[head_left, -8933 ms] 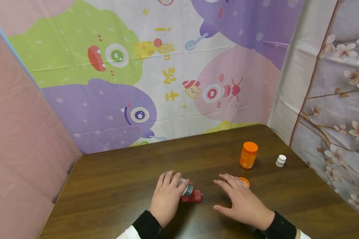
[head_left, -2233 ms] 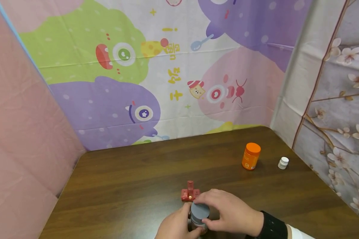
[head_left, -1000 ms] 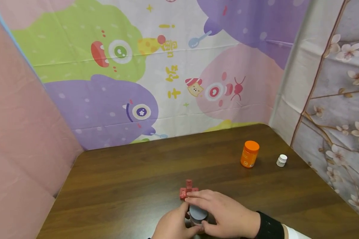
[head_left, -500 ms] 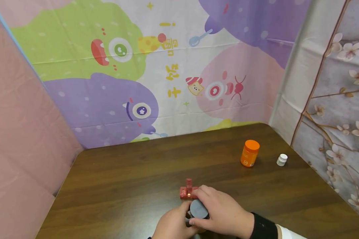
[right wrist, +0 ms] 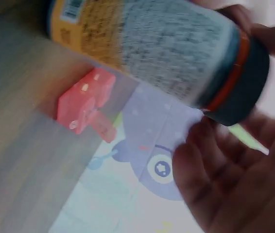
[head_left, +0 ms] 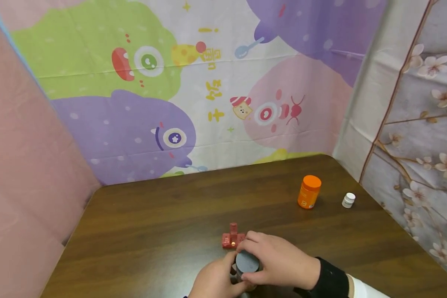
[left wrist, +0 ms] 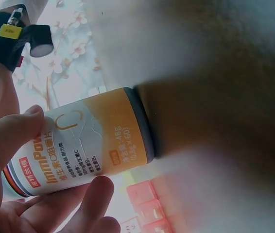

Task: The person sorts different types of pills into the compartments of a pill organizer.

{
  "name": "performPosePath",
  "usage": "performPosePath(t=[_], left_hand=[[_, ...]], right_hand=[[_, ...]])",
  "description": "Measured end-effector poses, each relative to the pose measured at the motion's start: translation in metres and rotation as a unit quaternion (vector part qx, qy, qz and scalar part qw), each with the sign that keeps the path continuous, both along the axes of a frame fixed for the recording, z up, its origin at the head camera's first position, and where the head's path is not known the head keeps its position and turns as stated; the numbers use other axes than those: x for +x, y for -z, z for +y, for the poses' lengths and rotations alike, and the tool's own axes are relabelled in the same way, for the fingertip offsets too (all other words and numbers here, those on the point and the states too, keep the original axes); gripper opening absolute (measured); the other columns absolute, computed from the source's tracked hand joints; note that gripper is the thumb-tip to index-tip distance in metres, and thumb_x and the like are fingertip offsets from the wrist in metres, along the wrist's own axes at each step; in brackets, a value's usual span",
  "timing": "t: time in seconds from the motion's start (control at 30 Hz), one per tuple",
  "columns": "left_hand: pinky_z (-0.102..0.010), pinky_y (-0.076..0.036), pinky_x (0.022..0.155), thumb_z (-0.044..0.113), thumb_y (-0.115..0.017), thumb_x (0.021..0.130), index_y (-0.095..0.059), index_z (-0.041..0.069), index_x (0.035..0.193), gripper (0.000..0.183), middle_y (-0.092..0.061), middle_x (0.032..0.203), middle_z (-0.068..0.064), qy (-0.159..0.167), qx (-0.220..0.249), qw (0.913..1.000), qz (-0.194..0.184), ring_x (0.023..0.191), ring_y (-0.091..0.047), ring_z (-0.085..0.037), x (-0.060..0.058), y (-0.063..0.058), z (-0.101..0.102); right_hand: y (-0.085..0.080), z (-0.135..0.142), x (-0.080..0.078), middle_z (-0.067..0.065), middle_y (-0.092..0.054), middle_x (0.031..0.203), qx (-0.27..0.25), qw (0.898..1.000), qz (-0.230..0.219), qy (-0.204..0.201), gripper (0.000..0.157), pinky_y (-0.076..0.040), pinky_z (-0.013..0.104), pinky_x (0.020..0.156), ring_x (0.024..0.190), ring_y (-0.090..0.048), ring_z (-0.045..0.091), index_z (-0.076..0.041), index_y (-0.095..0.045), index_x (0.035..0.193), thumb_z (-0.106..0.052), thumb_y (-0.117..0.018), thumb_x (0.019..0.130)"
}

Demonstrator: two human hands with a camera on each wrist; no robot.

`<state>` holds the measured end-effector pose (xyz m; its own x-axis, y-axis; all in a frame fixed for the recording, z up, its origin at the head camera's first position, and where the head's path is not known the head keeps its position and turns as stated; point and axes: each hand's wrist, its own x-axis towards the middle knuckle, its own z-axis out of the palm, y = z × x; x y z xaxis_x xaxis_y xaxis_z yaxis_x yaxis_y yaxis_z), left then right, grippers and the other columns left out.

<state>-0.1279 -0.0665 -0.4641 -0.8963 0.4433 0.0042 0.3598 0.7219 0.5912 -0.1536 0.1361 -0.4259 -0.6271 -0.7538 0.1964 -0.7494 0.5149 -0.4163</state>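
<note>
My left hand (head_left: 213,278) grips the body of a vitamin C tablet bottle (left wrist: 91,141), its thumb on one side and fingers on the other. The bottle has an orange and white label and stands upright at the table's near side. Its grey lid (head_left: 247,261) sits on top, with the fingers and thumb of my right hand (head_left: 283,261) around its edge. Just beyond the bottle lies a red pill box (head_left: 227,241), one compartment flap raised. A pale yellow tablet (head_left: 233,243) shows in it. My right fingertips hide the box's right end in the head view.
An orange jar (head_left: 309,192) with an orange lid stands at the back right of the brown wooden table (head_left: 152,215). To its right is a small white bottle (head_left: 348,200). Printed curtains hang along the table's back and sides.
Earliest, my left hand tilted the bottle over the pill box and the lid lay near my open right hand. Later the bottle is upright, lid on; my right fingers shift around the lid.
</note>
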Motion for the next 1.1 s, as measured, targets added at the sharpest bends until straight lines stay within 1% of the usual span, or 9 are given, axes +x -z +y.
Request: performPosePath(t=[0.1,0.2,0.3,0.43,0.5,0.6,0.67,0.83,1.1], left_hand=[[-0.028,-0.049,0.055,0.055,-0.074,0.077,-0.059,0.017,0.122,0.061,-0.068,0.086,0.012,0.000,0.008,1.0000,-0.006,0.068,-0.059,-0.004,0.001,0.000,0.000],[-0.029,-0.049,0.055,0.056,-0.073,0.077,-0.059,0.018,0.122,0.061,-0.068,0.086,0.013,-0.003,0.008,0.9999,-0.015,0.069,-0.060,-0.004,0.000,0.000,0.000],[-0.029,-0.049,0.055,0.056,-0.073,0.077,-0.059,0.018,0.122,0.061,-0.068,0.086,0.012,-0.003,0.000,0.9999,-0.011,0.068,-0.059,-0.003,0.000,0.000,0.000],[-0.029,-0.048,0.053,0.055,-0.074,0.076,-0.059,0.017,0.121,0.061,-0.068,0.083,0.010,-0.002,-0.012,0.9999,-0.001,0.065,-0.057,-0.001,0.000,0.000,0.001],[-0.029,-0.048,0.053,0.054,-0.075,0.076,-0.059,0.017,0.121,0.061,-0.068,0.083,0.010,-0.003,-0.012,0.9999,-0.003,0.064,-0.056,-0.001,0.000,0.000,0.002],[-0.029,-0.048,0.054,0.056,-0.074,0.076,-0.059,0.017,0.122,0.063,-0.069,0.085,0.010,-0.005,-0.008,0.9999,-0.008,0.064,-0.057,-0.001,0.001,-0.001,0.003],[-0.029,-0.049,0.054,0.056,-0.074,0.076,-0.059,0.016,0.122,0.063,-0.069,0.085,0.010,-0.005,-0.001,0.9998,-0.018,0.065,-0.058,-0.002,0.001,-0.001,0.003],[-0.031,-0.049,0.055,0.059,-0.072,0.076,-0.059,0.016,0.123,0.065,-0.069,0.086,0.010,-0.011,0.003,0.9996,-0.028,0.066,-0.059,-0.004,0.001,0.000,0.003],[-0.029,-0.048,0.053,0.054,-0.074,0.077,-0.057,0.017,0.125,0.063,-0.069,0.086,0.009,-0.009,0.001,0.9997,-0.025,0.067,-0.058,-0.003,-0.001,0.001,0.004]], right_hand=[[0.002,-0.005,0.001,-0.013,-0.049,0.089,0.008,0.999,0.005,0.043,0.038,-0.042,0.013,0.056,0.069,-0.046,0.001,-0.024,-0.059,0.107,-0.054,-0.066,0.085],[0.003,-0.006,0.002,-0.013,-0.048,0.086,0.011,0.998,0.011,0.053,0.038,-0.040,0.014,0.054,0.066,-0.046,0.001,-0.023,-0.057,0.104,-0.056,-0.065,0.085],[0.002,-0.003,0.003,-0.013,-0.050,0.091,0.011,0.999,0.003,0.044,0.040,-0.043,0.015,0.058,0.071,-0.047,0.001,-0.023,-0.057,0.110,-0.054,-0.066,0.086],[0.002,0.003,0.005,-0.011,-0.055,0.106,0.015,1.000,-0.004,0.025,0.046,-0.049,0.021,0.069,0.084,-0.049,0.001,-0.022,-0.055,0.122,-0.047,-0.068,0.086],[0.004,0.004,0.006,-0.010,-0.056,0.110,0.015,1.000,0.005,0.019,0.047,-0.051,0.024,0.074,0.089,-0.049,0.002,-0.020,-0.054,0.125,-0.043,-0.069,0.087],[0.006,0.005,0.008,-0.009,-0.057,0.111,0.012,1.000,0.018,0.020,0.047,-0.052,0.025,0.075,0.090,-0.050,0.002,-0.019,-0.053,0.126,-0.040,-0.069,0.087],[0.007,0.005,0.009,-0.008,-0.058,0.111,0.013,0.999,0.023,0.024,0.048,-0.052,0.025,0.074,0.090,-0.051,0.002,-0.018,-0.053,0.127,-0.041,-0.069,0.087],[0.008,0.006,0.012,-0.007,-0.060,0.110,0.015,0.999,0.012,0.047,0.051,-0.052,0.026,0.072,0.087,-0.052,0.003,-0.017,-0.054,0.127,-0.046,-0.068,0.087],[0.007,0.003,0.017,-0.008,-0.061,0.113,0.022,0.996,-0.027,0.083,0.055,-0.053,0.028,0.072,0.087,-0.053,0.003,-0.016,-0.055,0.128,-0.051,-0.065,0.088]])
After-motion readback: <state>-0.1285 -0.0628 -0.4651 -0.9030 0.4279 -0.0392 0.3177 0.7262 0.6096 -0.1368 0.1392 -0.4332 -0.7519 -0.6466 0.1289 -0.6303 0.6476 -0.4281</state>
